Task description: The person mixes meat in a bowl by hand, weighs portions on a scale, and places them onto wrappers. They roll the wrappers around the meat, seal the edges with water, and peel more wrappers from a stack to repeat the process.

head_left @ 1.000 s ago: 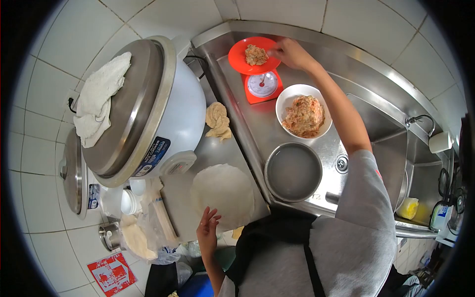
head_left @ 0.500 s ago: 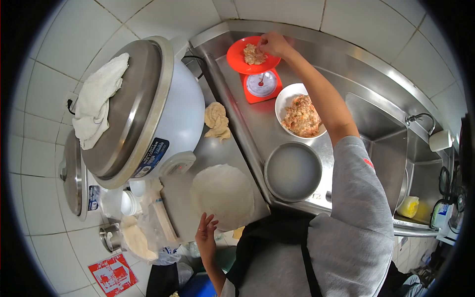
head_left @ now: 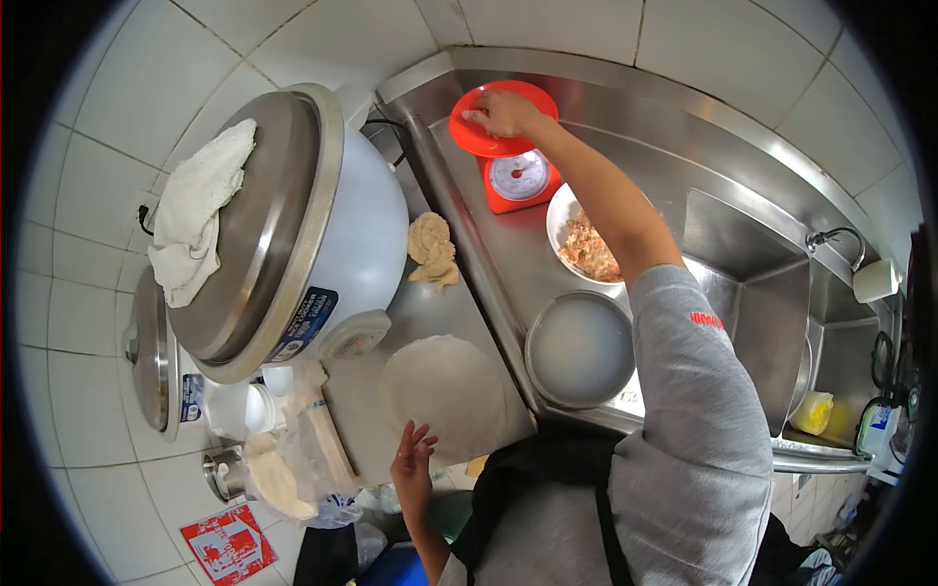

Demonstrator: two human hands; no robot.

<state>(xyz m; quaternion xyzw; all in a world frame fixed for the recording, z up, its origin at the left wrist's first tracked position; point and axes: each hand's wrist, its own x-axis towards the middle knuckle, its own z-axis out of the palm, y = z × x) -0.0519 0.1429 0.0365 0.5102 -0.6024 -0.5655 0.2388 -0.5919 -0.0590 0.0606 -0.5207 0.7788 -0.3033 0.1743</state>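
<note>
One red plate, upper centre, is covered by the right hand, whose grip cannot be told; the left hand is held open beside one wrapper.

Grey T-shirt, small red sleeve print, black apron

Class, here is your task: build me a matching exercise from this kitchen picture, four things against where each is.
Things: 1 towel; 2 red plate; 3 right hand; 4 left hand.
Places: A on the scale; B on the cooker lid; C at the edge of the wrapper; D on the red plate.
Pairs: 1-B, 2-A, 3-D, 4-C.
</note>
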